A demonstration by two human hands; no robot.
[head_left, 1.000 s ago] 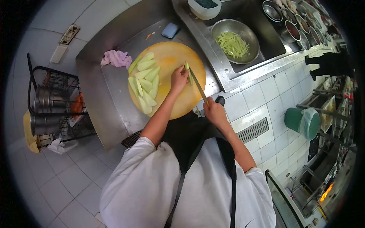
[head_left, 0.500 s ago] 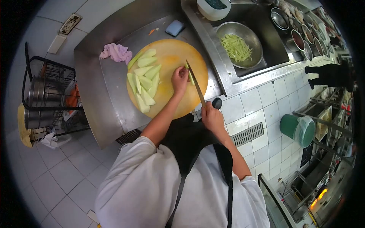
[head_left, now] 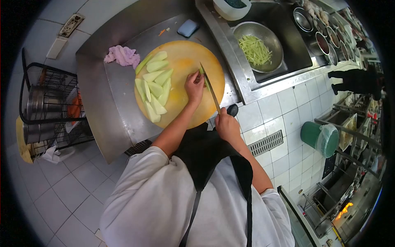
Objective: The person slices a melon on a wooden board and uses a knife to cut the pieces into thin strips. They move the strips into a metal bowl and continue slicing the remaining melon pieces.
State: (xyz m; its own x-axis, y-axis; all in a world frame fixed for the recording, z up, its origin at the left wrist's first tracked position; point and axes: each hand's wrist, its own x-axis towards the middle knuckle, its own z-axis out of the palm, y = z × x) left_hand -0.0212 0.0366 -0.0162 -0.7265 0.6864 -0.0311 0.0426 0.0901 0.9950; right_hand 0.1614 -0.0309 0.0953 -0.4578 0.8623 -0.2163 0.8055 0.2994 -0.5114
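On the round yellow cutting board, my left hand is closed, its fingertips pressed on a narrow pale-green vegetable piece that the hand and blade partly hide. My right hand grips the handle of a long knife. The blade lies alongside the piece, right beside my left fingertips. Several peeled pale-green vegetable chunks are grouped on the board's left side. Thin green strips fill part of a metal bowl at the sink.
A pink cloth and a blue sponge lie on the steel counter. The sink adjoins it on the right. A wire rack holds pots at left. A green bin, a burner flame and another person are at right.
My right hand and the knife have shifted slightly up and left, bringing the blade closer to my left fingers. The whole view has drifted a little. Both holds stay the same.
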